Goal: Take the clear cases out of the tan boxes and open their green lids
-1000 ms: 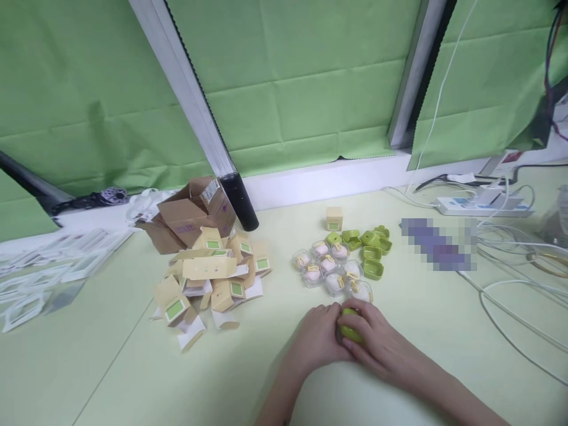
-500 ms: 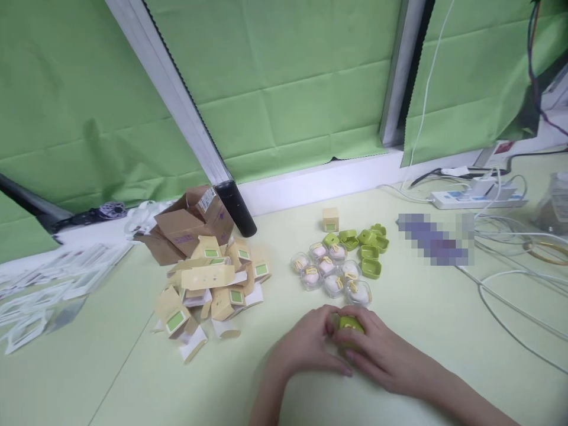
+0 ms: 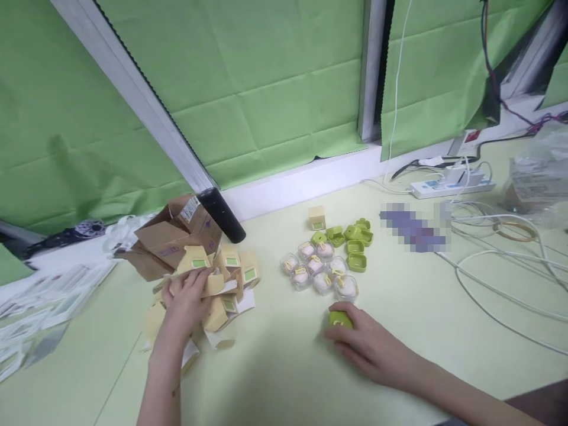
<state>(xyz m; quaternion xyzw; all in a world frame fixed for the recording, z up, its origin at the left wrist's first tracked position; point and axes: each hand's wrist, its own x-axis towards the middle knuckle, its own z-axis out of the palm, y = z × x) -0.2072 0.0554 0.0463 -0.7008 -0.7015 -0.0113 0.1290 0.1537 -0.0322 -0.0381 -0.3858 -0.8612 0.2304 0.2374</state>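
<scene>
Head view: near the lower centre-right of the frame, the right hand [image 3: 370, 346] is gripping a green case [image 3: 341, 319], its fingers and thumb closing around the sides while the top face is showing. In the left-centre, the left hand [image 3: 189, 305] is resting on a heap of opened cream cartons [image 3: 216, 315], its fingers curling over one of them; whether it is gripping that carton, I cannot tell, since the hand is hiding the fingertips' contact.

Just above the right hand, eight clear containers [image 3: 315, 265] are sitting in a close cluster, each holding something pale pink or whitish with a yellow piece on it. Up and to the right of these, several other green cases [image 3: 357, 262] are lying together, some of them standing open. Behind them a small cream box [image 3: 316, 218] is standing upright.

Behind the carton heap, an open brown cardboard box [image 3: 162, 236] is sitting with a black cylinder [image 3: 222, 216] leaning just beside it. White frames [image 3: 57, 313] are lying at the left edge. On the right side, a white power strip [image 3: 452, 188] is lying beyond a pixelated purple item [image 3: 410, 228]. Green curtains [image 3: 266, 89] are hanging across the upper frame.
</scene>
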